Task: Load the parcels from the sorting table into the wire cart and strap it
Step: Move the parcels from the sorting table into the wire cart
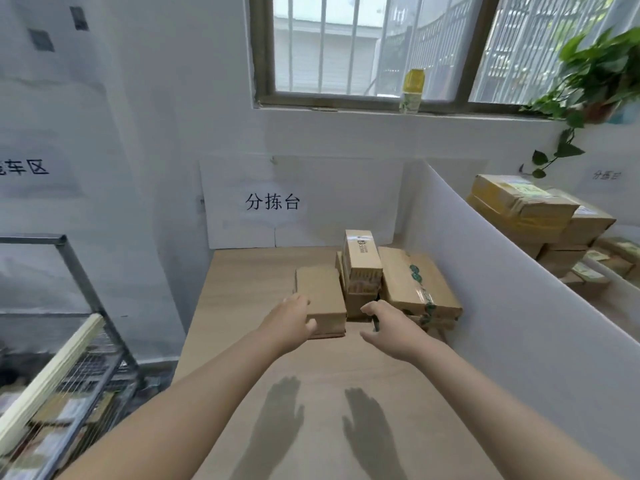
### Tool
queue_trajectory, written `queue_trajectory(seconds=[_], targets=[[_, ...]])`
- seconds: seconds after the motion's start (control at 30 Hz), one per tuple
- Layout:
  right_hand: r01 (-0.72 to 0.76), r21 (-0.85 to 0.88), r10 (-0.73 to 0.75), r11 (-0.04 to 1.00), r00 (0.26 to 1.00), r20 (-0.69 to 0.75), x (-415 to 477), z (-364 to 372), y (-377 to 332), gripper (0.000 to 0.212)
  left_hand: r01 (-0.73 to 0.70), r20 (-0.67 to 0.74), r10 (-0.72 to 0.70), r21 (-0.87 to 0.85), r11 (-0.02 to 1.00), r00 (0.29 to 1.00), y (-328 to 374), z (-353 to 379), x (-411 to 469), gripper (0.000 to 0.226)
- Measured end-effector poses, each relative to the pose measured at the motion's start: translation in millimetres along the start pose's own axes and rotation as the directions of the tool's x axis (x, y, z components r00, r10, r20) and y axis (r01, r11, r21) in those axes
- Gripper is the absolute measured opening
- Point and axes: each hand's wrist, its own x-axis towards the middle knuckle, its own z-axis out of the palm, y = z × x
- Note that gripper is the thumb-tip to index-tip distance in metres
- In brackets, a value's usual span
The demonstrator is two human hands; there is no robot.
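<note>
Left hand: my left hand (292,318) is loosely open, fingers relaxed over the front parcel's (320,299) near left corner and thumb against its near face. I cannot tell whether I am pressing on it.
Right hand: my right hand (391,327) is spread wide and holds nothing. It hovers just right of the front parcel, over the gap before the taped parcel (415,282).
Edges: a white partition (502,289) walls off the side right of the front parcel, close behind the taped parcel. The table's left edge lies well left of the front parcel.
Open room: plain tabletop spreads left of the front parcel and nearer to me.
Surface: the sorting table (242,289) is pale wood, with both hand shadows on it nearer than the front parcel.
Room: a white wall with a sign (272,201) stands behind the front parcel, and a barred window (346,46) above that.
Parcels: an upright parcel (362,258) stands just behind and right of the front parcel, touching the taped one.
Cart: the wire cart (86,341) stands far left of the front parcel, off the table. Its contents are blurred.
</note>
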Motion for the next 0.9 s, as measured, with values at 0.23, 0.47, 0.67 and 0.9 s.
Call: queue_trajectory(seconds=[0.23, 0.47, 0.67, 0.9], targets=[[0.016, 0.075, -0.023, 0.997, 0.995, 0.097, 77, 18, 33, 0.050, 0.105, 0.001, -0.105, 0.015, 0.994, 0.994, -8, 23, 55, 0.048], [-0.029, 0.116, 0.002, 0.993, 0.974, 0.229, 147, 68, 74, 0.051, 0.269, 0.067, -0.264, -0.095, 0.958, 0.962, -35, 76, 116, 0.048], [-0.165, 0.326, 0.073, 0.931, 0.958, 0.278, 214, 107, 93, 0.062, 0.361, 0.009, -0.371, -0.250, 0.898, 0.929, -49, 108, 194, 0.054], [-0.471, 0.690, 0.269, 0.550, 0.882, 0.388, 261, 163, 96, 0.068, 0.544, 0.037, -0.627, -0.538, 0.643, 0.778, -94, 158, 239, 0.058]])
